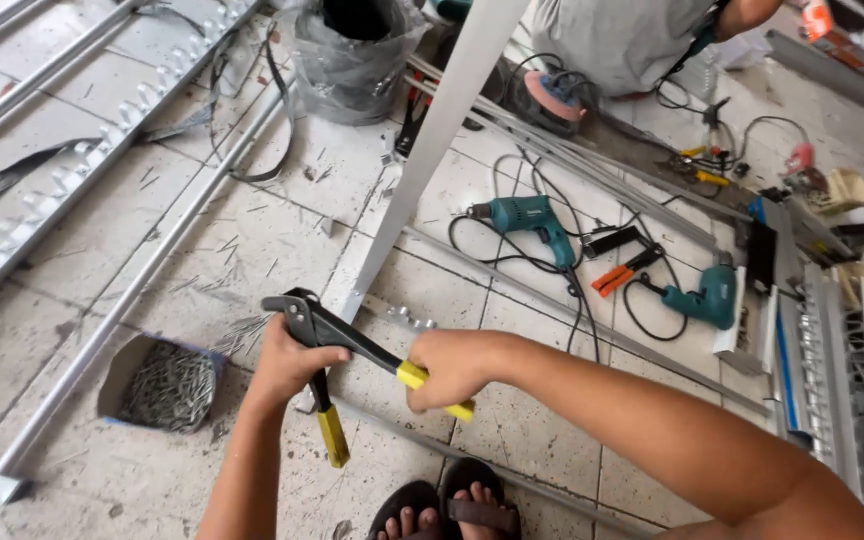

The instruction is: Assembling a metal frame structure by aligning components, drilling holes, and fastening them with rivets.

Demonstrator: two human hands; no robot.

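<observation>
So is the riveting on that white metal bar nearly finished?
Hard to say. Done: a white metal bar is laid across the tiled floor. In hand: both hands, left and right, grip the open handles of a hand riveter at the bar's lower end. Left: a box of rivets sits nearly full.

Metalworking workshop floor: 2 teal power drills (527,217) among tangled cords, long aluminium profiles (102,320) across dusty tiles (252,240), an open box of rivets (165,385), scattered pliers (624,272).
</observation>
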